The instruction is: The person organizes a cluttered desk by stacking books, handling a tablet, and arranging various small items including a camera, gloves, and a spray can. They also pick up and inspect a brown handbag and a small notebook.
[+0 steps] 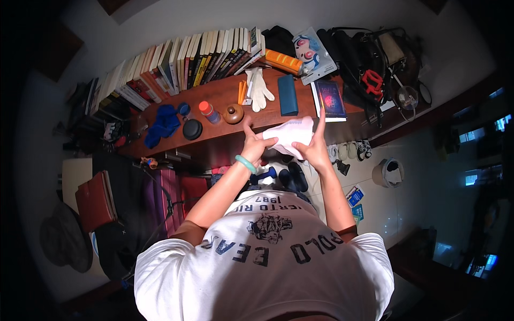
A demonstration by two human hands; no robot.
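Note:
In front of my chest, my left hand (255, 146) and my right hand (313, 148) both hold a pale pink piece of cloth (287, 135), possibly a sock. Each thumb presses on the near face of the fabric, while the other fingers are partly hidden behind it. Faint grey-blue marks run along its far edge. A green bangle (245, 164) circles my left wrist. The cloth is held up at the front edge of a reddish-brown wooden cabinet top (265, 114). Just beyond it lie a dark teal case (288, 95) and a dark-covered book (332, 100).
Along the back stands a row of books (200, 60). A wooden lidded jar (233, 114), a red-capped bottle (209, 111), a white glove (260, 90), an orange can (284, 62) and black bags (363, 52) share the cabinet top. Shoes (348, 151) and a waste bin (388, 172) are on the floor.

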